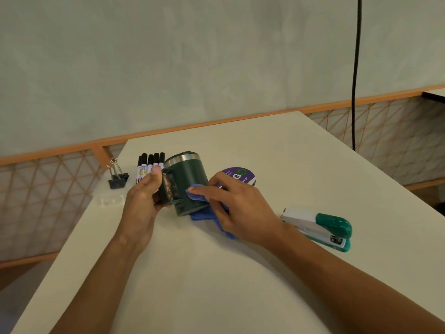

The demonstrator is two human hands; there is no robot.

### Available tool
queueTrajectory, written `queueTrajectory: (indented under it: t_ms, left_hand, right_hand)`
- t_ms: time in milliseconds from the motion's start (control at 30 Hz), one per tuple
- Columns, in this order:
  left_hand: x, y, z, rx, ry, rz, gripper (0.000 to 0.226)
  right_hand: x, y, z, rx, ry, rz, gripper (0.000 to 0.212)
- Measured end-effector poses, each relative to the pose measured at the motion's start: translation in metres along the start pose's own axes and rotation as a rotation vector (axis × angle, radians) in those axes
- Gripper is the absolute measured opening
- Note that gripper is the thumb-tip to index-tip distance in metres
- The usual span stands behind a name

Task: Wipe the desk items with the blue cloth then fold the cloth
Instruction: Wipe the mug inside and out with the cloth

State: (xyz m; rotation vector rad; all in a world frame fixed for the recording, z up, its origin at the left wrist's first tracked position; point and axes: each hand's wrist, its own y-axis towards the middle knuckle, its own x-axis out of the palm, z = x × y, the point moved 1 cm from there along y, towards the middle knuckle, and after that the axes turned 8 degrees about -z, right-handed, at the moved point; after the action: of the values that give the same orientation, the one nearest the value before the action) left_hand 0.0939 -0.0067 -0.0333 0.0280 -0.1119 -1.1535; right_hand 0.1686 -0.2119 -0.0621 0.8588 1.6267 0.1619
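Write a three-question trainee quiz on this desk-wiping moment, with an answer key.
1. True or false: the right hand presses the blue cloth against the green mug.
2. Which hand grips the mug's handle? A. left hand B. right hand C. neither
3. Fill the blank: the teal and white item lying untouched to the right of both hands is a ____.
Key: 1. true; 2. A; 3. stapler.
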Motion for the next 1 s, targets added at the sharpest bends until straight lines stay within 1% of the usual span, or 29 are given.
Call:
queueTrajectory:
  t_ms: [133,200,300,433,533,600,667,833,900,1000]
  left_hand:
    - [0.001,-0.001,0.000,0.014,-0.008,-0.019,0.033]
    - [0.002,-0.001,0.001,0.019,-0.008,-0.027,0.033]
    - [0.006,-0.003,0.002,0.029,0.002,-0.023,0.034]
    - [0.006,-0.003,0.001,0.047,0.009,-0.027,0.036]
    - [0.008,-0.003,0.001,0.042,0.028,-0.034,0.045]
    - [0.009,-0.005,0.001,0.059,0.050,-0.046,0.040]
    - [0.010,-0.006,0.001,0.070,0.075,-0.066,0.045]
    - [0.005,0.000,-0.002,0.062,0.056,-0.053,0.031]
    - [0.004,0.001,-0.004,0.056,0.061,-0.033,0.032]
    - [0.002,0.004,-0.006,0.037,0.006,0.009,0.035]
  right_hand:
    - [0.000,0.000,0.002,-0.052,0.009,-0.008,0.044]
    - [0.002,0.004,0.005,-0.041,0.007,0.026,0.044]
    - [0.005,0.011,0.003,0.031,0.028,0.088,0.042]
    - [0.008,0.012,-0.003,-0.028,-0.011,0.052,0.040]
    - [0.006,0.019,0.001,-0.006,-0.025,0.108,0.039]
    - [0.005,0.027,0.003,0.019,-0.005,0.143,0.040]
    - [0.005,0.035,0.003,0.047,0.045,0.160,0.041]
    - [0.008,0.047,0.001,0.118,0.112,0.185,0.041]
    - [0.007,0.045,-0.001,0.116,0.121,0.180,0.040]
    - [0.010,0.032,-0.001,0.060,0.084,0.143,0.038]
